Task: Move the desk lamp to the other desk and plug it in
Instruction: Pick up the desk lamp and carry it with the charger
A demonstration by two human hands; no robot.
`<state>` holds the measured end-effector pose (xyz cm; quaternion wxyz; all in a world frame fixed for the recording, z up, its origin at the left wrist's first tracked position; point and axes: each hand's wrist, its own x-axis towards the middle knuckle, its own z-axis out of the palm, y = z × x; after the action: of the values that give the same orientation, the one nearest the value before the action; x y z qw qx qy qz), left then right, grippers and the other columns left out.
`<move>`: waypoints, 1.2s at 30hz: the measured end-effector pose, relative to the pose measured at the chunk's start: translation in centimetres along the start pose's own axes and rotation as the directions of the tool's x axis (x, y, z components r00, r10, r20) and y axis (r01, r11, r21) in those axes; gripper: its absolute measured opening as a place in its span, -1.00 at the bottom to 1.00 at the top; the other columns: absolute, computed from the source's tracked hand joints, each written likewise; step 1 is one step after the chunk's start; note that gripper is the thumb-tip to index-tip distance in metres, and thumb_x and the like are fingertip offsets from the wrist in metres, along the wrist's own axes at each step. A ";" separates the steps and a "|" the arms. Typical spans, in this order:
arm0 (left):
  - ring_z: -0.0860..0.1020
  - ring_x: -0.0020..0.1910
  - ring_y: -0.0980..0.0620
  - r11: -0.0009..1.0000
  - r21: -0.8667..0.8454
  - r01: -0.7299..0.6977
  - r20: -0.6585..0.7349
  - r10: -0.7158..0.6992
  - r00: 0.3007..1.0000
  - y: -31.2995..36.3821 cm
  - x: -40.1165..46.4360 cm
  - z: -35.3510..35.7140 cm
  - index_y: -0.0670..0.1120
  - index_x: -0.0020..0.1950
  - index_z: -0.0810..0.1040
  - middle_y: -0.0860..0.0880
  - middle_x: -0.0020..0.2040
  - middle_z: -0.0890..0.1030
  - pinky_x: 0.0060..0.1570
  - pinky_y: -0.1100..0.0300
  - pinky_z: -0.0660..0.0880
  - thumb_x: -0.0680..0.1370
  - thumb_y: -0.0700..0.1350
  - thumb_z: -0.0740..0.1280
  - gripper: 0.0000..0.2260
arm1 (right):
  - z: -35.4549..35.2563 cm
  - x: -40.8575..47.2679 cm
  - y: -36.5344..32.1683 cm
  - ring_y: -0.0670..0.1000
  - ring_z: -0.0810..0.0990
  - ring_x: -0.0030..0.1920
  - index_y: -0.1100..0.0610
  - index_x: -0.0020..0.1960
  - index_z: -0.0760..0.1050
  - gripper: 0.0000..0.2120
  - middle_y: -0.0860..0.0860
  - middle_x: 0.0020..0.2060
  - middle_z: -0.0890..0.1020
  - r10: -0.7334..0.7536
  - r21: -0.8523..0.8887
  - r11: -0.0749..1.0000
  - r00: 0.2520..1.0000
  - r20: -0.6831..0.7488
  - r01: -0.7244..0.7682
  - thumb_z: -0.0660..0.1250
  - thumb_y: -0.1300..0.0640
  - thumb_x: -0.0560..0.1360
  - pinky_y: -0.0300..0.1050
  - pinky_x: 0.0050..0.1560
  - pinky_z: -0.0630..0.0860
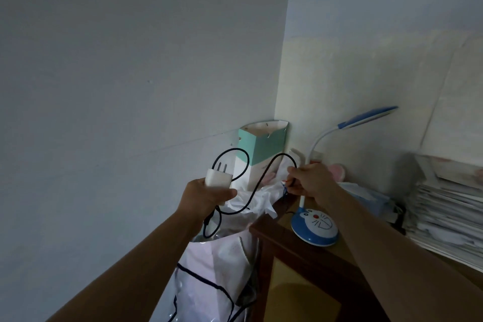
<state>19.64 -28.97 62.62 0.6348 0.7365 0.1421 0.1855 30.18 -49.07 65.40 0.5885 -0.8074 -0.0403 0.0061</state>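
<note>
Black cable (pixel 251 185) is pinched in the right hand (pixel 311 181) and the white plug (pixel 218 178) is gripped in the left hand (pixel 206 195), while the desk lamp (pixel 315 225) stands on the tabletop (pixel 285 246), so looped slack could probably snag and topple it.

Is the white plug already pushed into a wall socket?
No, the white plug sits in the left hand with its two prongs bare in the air.
</note>
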 end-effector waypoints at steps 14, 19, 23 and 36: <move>0.50 -0.28 0.02 0.988 -0.141 0.054 0.120 -0.037 0.992 -1.0 4.1 8.1 -0.16 -0.02 0.49 -0.07 -0.24 0.53 -0.26 0.19 0.46 0.39 -0.14 0.49 -0.73 | -0.4 2.9 -0.8 0.09 0.61 -0.36 0.29 -0.30 0.49 -0.72 0.19 -0.38 0.61 0.027 0.203 0.978 0.997 0.073 -0.041 0.25 0.20 0.55 -0.16 -0.35 0.63; 0.46 -0.37 0.05 0.985 -0.162 0.061 0.195 -0.028 0.980 -0.3 6.2 10.7 -0.12 -0.17 0.54 -0.06 -0.33 0.52 -0.43 0.27 0.42 0.38 -0.17 0.49 -0.86 | -1.1 5.2 -1.5 0.09 0.60 -0.35 0.33 -0.29 0.49 -0.71 0.21 -0.34 0.60 -0.001 0.262 0.964 0.989 0.148 -0.038 0.22 0.22 0.56 -0.22 -0.42 0.61; 0.47 -0.49 0.12 0.986 -0.159 0.042 0.193 -0.011 0.981 0.0 7.8 13.2 -0.15 -0.18 0.55 -0.04 -0.40 0.52 -0.56 0.33 0.40 0.37 -0.23 0.49 -0.87 | -1.6 7.6 -1.7 0.06 0.60 -0.34 0.32 -0.26 0.49 -0.75 0.19 -0.33 0.59 0.000 0.303 0.951 0.980 0.198 -0.062 0.23 0.23 0.55 -0.24 -0.42 0.61; 0.61 -0.31 -0.01 0.965 -0.258 0.054 0.040 -0.045 0.998 0.4 11.6 19.3 -0.13 -0.03 0.52 -0.13 -0.21 0.62 -0.29 0.15 0.56 0.31 -0.18 0.54 -0.69 | -3.7 13.3 0.4 0.00 0.62 -0.28 0.24 -0.20 0.54 -0.81 0.12 -0.27 0.62 -0.035 0.426 0.901 0.967 0.252 -0.078 0.20 0.31 0.53 -0.27 -0.31 0.61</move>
<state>38.70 -40.92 61.67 0.7323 0.6466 0.1242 0.1739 43.64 -51.74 66.61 0.7427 -0.6497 -0.1039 0.1246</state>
